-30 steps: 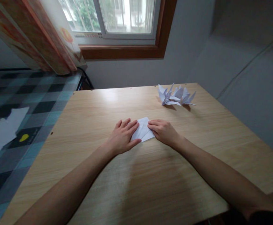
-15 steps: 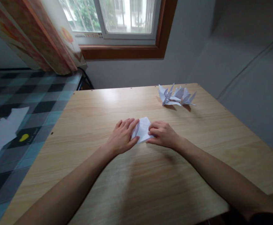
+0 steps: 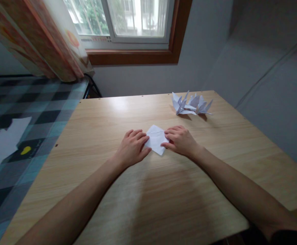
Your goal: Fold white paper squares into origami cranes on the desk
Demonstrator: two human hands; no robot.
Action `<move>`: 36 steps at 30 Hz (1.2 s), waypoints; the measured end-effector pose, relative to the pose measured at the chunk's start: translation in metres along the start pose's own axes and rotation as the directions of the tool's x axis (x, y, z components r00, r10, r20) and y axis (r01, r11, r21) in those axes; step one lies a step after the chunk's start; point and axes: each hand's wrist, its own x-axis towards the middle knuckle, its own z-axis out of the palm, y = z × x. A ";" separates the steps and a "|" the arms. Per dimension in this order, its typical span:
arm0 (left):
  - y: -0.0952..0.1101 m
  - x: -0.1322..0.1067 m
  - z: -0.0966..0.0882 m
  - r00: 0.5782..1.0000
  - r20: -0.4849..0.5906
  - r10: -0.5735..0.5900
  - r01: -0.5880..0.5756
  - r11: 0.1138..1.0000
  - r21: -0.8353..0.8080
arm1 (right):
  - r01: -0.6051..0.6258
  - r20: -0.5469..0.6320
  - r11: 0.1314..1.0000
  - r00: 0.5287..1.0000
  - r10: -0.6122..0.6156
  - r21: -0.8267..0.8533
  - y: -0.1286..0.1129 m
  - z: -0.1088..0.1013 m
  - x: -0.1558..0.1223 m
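A small white sheet of folded paper [image 3: 157, 139] lies on the wooden table, its outline roughly a diamond with a faint crease near the top. At its left corner, my left hand [image 3: 134, 147] holds the paper between thumb and fingers, knuckles up. My right hand [image 3: 180, 140] grips the opposite corner with bent fingers above and the thumb below. Both hands rest low at the tabletop, and their fingertips cover the side corners of the paper.
White origami cranes [image 3: 181, 104] stand at the back right of the table [image 3: 107, 126]. To the left, torn white paper [image 3: 7, 141] lies on a checked cloth [image 3: 0, 194]. A window [image 3: 138, 18] and a curtain [image 3: 44, 41] are behind.
The paper has turned and now shows a wider face between my hands. My left fingers have drawn back to its left corner; my right hand has shifted slightly up and right.
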 end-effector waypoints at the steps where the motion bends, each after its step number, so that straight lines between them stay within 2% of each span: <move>1: 0.000 0.000 -0.001 1.000 -0.015 0.027 -0.027 1.000 0.008 | -0.026 0.004 1.000 1.000 0.026 0.012 0.000 0.001 0.000; 6: 0.003 0.001 -0.002 0.993 -0.059 0.107 -0.105 0.994 0.039 | -0.049 0.056 0.996 0.997 0.045 0.076 0.001 0.007 -0.003; 14: 0.006 0.000 -0.003 0.995 -0.059 0.086 -0.087 0.996 -0.015 | -0.063 0.119 0.995 0.991 0.053 0.080 -0.003 0.012 -0.004; 19: 0.006 0.000 -0.003 0.995 -0.057 0.085 -0.085 0.996 0.005 | -0.042 0.071 0.995 0.997 0.036 0.091 -0.002 0.013 -0.005; 23: 0.007 0.000 -0.003 0.995 -0.051 0.091 -0.089 0.996 0.027 | 0.027 0.022 0.996 0.999 -0.029 0.083 -0.004 0.011 -0.005; 31: 0.012 0.001 -0.002 0.993 -0.023 0.112 -0.104 0.973 0.207 | 0.127 -0.027 0.991 0.992 -0.126 0.033 -0.023 0.009 -0.001; 36: 0.013 -0.001 -0.001 0.989 -0.017 0.147 -0.139 0.961 0.237 | 0.071 -0.185 0.997 0.980 -0.076 -0.036 -0.026 0.011 0.001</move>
